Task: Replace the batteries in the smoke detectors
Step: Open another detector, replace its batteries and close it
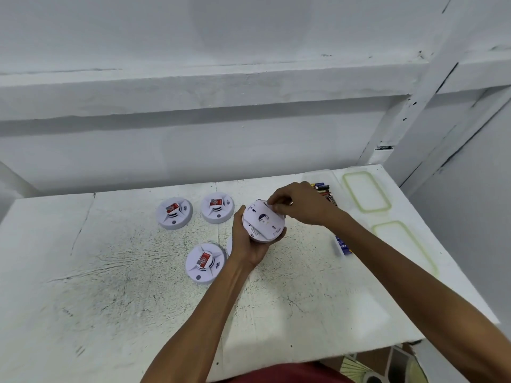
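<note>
You had your left hand [249, 240] wrapped round the smoke detector [264, 221] from below, back side tilted up toward you, thumb on its left rim. Your right hand [300, 207] came in from the right with fingers curled, pinching at the top edge of that same detector; couldn't tell if anything small was between the fingertips. Just left of your left hand, three spare detectors [204, 262] sat face up on the white table [110, 286], each with a red label on top. Right behind your right hand was a clear tub of loose batteries [323, 189]. A blue battery pack [343, 246] lay just beside your right forearm.
</note>
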